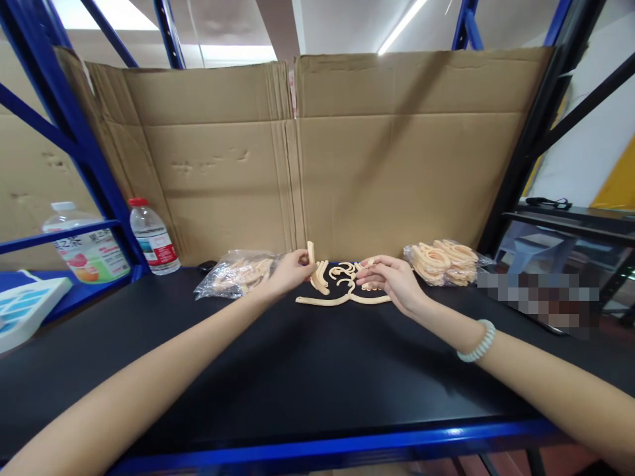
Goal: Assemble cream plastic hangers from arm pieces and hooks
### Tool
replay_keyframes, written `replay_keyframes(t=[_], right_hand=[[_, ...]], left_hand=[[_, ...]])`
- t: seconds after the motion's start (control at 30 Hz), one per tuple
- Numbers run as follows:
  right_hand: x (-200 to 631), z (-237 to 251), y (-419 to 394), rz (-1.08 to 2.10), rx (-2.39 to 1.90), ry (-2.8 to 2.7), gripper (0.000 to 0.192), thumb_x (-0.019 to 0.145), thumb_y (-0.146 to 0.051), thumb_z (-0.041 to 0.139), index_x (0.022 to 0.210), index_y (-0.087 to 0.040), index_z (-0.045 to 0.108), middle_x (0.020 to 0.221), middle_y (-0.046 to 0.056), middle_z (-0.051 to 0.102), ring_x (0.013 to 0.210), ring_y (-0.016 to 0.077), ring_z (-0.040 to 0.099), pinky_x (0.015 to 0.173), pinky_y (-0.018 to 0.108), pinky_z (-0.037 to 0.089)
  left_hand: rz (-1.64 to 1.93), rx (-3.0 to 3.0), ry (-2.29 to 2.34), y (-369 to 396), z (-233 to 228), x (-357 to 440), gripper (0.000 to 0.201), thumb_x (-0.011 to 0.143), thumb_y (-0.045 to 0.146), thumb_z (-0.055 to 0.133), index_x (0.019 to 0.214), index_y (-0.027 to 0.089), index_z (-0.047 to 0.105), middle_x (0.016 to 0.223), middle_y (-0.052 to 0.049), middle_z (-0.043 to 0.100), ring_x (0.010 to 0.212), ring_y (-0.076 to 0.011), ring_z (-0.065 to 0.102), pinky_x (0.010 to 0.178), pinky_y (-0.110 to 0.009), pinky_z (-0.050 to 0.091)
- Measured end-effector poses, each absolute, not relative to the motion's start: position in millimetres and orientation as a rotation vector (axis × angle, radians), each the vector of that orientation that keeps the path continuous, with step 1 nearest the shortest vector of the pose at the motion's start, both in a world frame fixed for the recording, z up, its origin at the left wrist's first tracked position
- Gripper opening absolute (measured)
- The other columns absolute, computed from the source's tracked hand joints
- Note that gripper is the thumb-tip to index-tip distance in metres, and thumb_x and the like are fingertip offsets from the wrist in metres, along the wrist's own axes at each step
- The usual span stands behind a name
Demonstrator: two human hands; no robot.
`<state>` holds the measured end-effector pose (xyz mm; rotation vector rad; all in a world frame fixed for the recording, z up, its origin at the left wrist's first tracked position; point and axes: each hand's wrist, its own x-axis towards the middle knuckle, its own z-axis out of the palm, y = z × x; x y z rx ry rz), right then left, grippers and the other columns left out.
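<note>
Both hands work at centre frame, far back on the black shelf top (307, 370). Left hand (290, 271) pinches one short wooden strip (311, 253) upright btwn thumb & fingertips. Right hand (391, 281) has fingers curled down onto a small heap of loose curved wooden pieces (342, 272); looks like it's nipping one, but can't tell for sure which. A long wavy piece (342, 299) lies flat just in front of the heap, touching the right hand's thumb side.

Risks, as I judge them: pieces are thin & light, so a wrist sweep could scatter the heap or nudge the wavy piece out of line. The upright strip is held by its tip only, so it could twist out of the pinch & drop among the others. Arms are stretched far, so fine control is prob. poorer. The beaded bracelet (477, 342) on the right wrist could snag a piece on the way back.

Surface: matte black, bare in the fgd, blue metal front edge (317, 446). Clear bag of more pieces (235, 272) left of centre, just beside the left hand; second bag of curved pieces (444, 262) right of centre. Water bottle w/ red cap (153, 238) & a bigger bottle (84, 248) at mid left.

Room: flattened cardboard sheets (317, 152) stand as a back wall, blue rack uprights (64, 112) upper left, ceiling strip light (401, 25) top centre-right.
</note>
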<state>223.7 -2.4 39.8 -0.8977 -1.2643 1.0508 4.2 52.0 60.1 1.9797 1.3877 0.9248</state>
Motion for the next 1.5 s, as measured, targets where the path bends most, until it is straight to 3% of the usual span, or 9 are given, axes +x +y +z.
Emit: replay_keyframes(t=[0.13,0.3,0.43,0.53,0.7,0.87,1.23,1.5], right_hand=[[219,34,-14,1.324,-0.806,-1.12,0.019,0.07,-0.033,0.06,0.075,-0.015,0.065,0.074,0.009,0.072,0.068,0.0194,0.068,0.057,0.027,0.048],[220,19,-21,1.324,-0.894,-1.15,0.026,0.064,-0.028,0.077,0.084,-0.015,0.064,0.081,0.006,0.071,0.067,0.0118,0.062,0.053,0.021,0.042],[221,10,-19,1.315,-0.851,-1.157,0.036,0.057,-0.024,0.083,0.077,-0.019,0.053,0.078,0.003,0.071,0.07,0.0127,0.062,0.063,0.024,0.046],[221,9,-16,1.351,-0.794,-1.163,0.041,0.057,-0.022,0.084,0.086,-0.02,0.055,0.073,0.0,0.069,0.073,0.0135,0.063,0.072,0.029,0.047],[226,12,-15,1.421,-0.809,-1.24,0.021,0.064,-0.025,0.08,0.072,-0.016,0.064,0.083,0.002,0.065,0.077,0.0114,0.06,0.074,0.026,0.048],[229,14,-17,1.572,-0.821,-1.185,0.021,0.068,-0.027,0.079,0.07,-0.016,0.061,0.098,0.005,0.066,0.096,0.0173,0.062,0.086,0.032,0.049],[230,14,-15,1.673,-0.881,-1.225,0.021,0.071,-0.026,0.077,0.074,-0.015,0.06,0.092,0.008,0.071,0.089,0.0207,0.069,0.078,0.032,0.054],[227,15,-17,1.617,-0.903,-1.22,0.026,0.064,-0.028,0.081,0.069,-0.016,0.058,0.075,0.004,0.069,0.072,0.0167,0.07,0.068,0.027,0.055]], left_hand=[[1.125,1.841,1.104,18,29,17,0.015,0.09,0.027,0.049,0.098,0.015,0.047,0.097,-0.006,0.063,0.083,-0.0152,0.066,0.073,-0.029,0.057],[1.223,1.676,0.869,-3,4,23,0.024,0.087,0.038,0.054,0.094,0.018,0.043,0.089,-0.005,0.066,0.075,-0.0151,0.066,0.071,-0.033,0.059],[1.337,1.601,0.796,-7,2,23,0.025,0.086,0.036,0.059,0.094,0.019,0.043,0.089,-0.004,0.066,0.076,-0.015,0.066,0.071,-0.032,0.058],[1.398,1.649,0.786,-8,2,23,0.024,0.085,0.03,0.061,0.096,0.02,0.042,0.09,-0.002,0.065,0.082,-0.0153,0.065,0.071,-0.03,0.057],[1.428,1.717,0.768,-9,-2,22,0.026,0.084,0.023,0.064,0.096,0.021,0.042,0.092,-0.001,0.064,0.081,-0.0139,0.065,0.071,-0.027,0.055],[1.411,1.757,0.735,-11,-2,23,0.024,0.084,0.021,0.063,0.095,0.021,0.043,0.09,-0.001,0.063,0.08,-0.0135,0.064,0.07,-0.027,0.056],[1.402,1.844,0.764,-16,2,23,0.022,0.082,0.022,0.064,0.093,0.02,0.046,0.091,-0.002,0.061,0.078,-0.0156,0.067,0.068,-0.029,0.058],[1.385,1.822,0.811,-20,2,23,0.021,0.079,0.024,0.068,0.089,0.02,0.05,0.089,-0.002,0.063,0.077,-0.0182,0.069,0.068,-0.03,0.058]])
